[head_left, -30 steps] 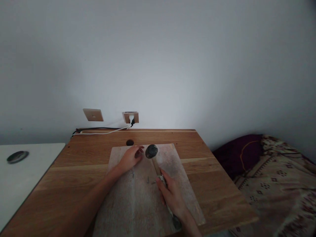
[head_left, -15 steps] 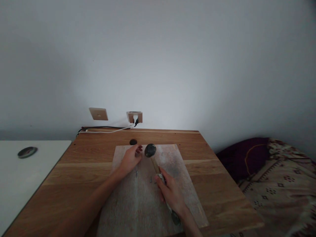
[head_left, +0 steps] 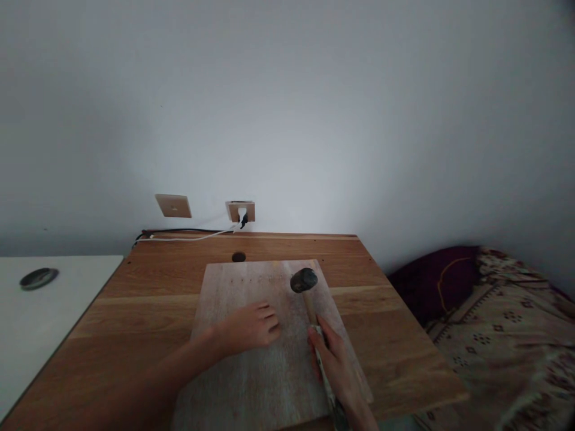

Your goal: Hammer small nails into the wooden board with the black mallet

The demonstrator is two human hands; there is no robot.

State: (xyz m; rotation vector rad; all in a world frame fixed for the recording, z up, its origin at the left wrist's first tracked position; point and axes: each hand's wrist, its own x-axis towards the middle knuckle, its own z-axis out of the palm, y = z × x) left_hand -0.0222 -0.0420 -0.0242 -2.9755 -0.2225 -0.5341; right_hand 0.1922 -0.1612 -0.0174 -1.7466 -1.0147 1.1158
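My right hand (head_left: pixel 332 356) is wrapped round the handle of a mallet (head_left: pixel 304 280) with a dark head and a pale wooden handle. The mallet's head is over the right part of a worn wooden board (head_left: pixel 287 383). Low over the middle of this board, my left hand (head_left: pixel 254 326) has its fingers curled down. Its fingertips are hidden, so I cannot make out what is in them. A row of small marks, holes or nails (head_left: pixel 250 279), runs along the board's far side.
Beneath the board is a wooden table (head_left: pixel 386 335) against a wall. A round dark hole (head_left: pixel 238 257) lies behind the board. A plugged socket (head_left: pixel 241 212) and a white cable (head_left: pixel 193 239) are at the back. Left stands a white surface (head_left: pixel 49 323); patterned fabric (head_left: pixel 494 341) lies right.
My left hand has moved from the board's far side nearer to me, over where small nail-like pieces lay. My right hand has shifted right with the mallet. The view has shifted slightly.
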